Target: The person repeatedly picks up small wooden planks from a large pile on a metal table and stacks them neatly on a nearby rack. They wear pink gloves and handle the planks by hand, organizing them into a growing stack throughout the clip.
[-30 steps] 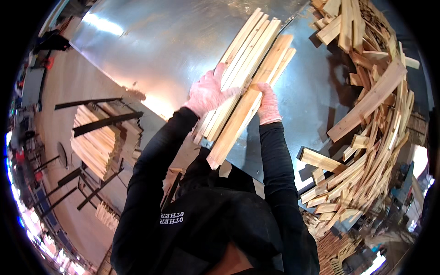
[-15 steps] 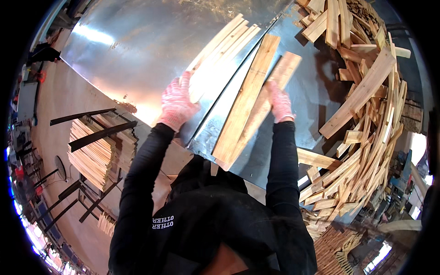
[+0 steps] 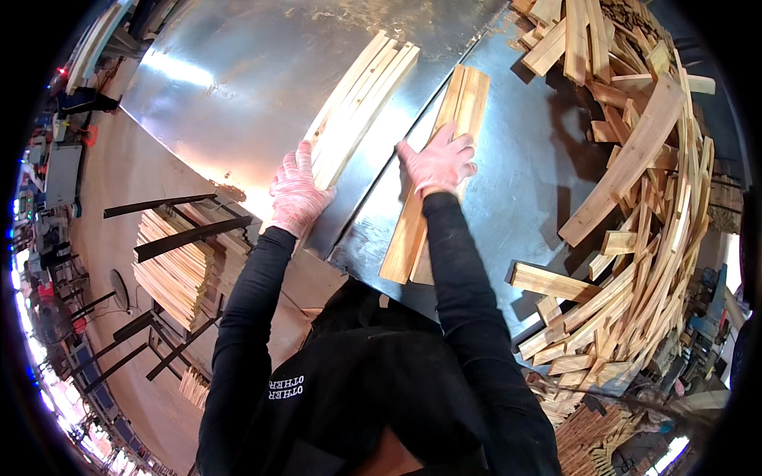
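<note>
A bundle of several pale wooden strips (image 3: 361, 103) lies side by side on the metal tabletop (image 3: 262, 103), pointing away from me. My left hand (image 3: 298, 193), in a pink-and-white glove, grips the near end of that bundle, fingers along its left side. To the right, across the dark seam, two browner wooden boards (image 3: 406, 238) lie lengthwise, close together and partly overlapping. Over their middle rests my right hand (image 3: 441, 161), gloved alike, palm down with fingers spread. It hides part of the boards.
A large heap of loose boards (image 3: 635, 270) covers the table's right side, one long board (image 3: 627, 163) leaning across it. A short block (image 3: 553, 282) juts toward me. Left of the table, a black metal rack (image 3: 182, 238) holds stacked strips (image 3: 173, 266) above the floor.
My right hand has moved left from the right-hand board's edge to on top of both boards, fingers now spread. Those boards lie closer together. The left hand and its bundle have shifted slightly left.
</note>
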A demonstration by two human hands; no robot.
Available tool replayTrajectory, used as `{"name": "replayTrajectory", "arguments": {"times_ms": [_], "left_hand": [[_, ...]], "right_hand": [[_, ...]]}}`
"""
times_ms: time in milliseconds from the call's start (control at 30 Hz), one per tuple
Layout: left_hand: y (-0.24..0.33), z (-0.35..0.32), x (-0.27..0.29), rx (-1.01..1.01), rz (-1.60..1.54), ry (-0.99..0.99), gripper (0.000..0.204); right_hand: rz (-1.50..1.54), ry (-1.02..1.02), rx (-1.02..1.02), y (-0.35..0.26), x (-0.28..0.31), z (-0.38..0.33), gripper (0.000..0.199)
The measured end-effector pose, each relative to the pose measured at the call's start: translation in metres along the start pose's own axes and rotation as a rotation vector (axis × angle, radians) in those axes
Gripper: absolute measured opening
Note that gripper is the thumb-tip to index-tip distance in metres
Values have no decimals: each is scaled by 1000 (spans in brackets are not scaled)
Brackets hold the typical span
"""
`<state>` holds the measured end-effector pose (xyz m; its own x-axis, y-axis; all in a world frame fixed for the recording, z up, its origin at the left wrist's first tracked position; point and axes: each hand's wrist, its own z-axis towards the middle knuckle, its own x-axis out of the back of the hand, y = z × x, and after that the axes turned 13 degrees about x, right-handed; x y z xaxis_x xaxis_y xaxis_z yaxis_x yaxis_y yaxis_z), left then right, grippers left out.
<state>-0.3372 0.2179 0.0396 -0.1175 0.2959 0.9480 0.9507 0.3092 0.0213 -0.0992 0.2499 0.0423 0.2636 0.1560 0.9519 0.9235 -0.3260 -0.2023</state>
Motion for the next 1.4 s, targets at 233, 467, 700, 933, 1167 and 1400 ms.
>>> {"name": "replayTrajectory", "arguments": {"times_ms": [233,467,700,933,1167,1400], "left_hand": [[3,-16,-3,-234,-131,330,102],[76,-142,-5,-380,-866,-654,107],[20,-141,-29,-337,-778,-127,71],[-199,-142,12,188,-1445,359,87],[-544,-117,-45,1099,-1342,659,83],[-742,-65,-180,1259,-762,397,79]], "right_hand": [[235,216,-87,63,-48,-25,109],[1208,230,-187,74,-48,-40,89],[1585,288,82,50,-14,-50,70],[732,35,298,-12,-102,-38,84],[341,66,-32,-193,-64,-76,118],[-92,-212,-124,-203,-70,-32,100]]}}
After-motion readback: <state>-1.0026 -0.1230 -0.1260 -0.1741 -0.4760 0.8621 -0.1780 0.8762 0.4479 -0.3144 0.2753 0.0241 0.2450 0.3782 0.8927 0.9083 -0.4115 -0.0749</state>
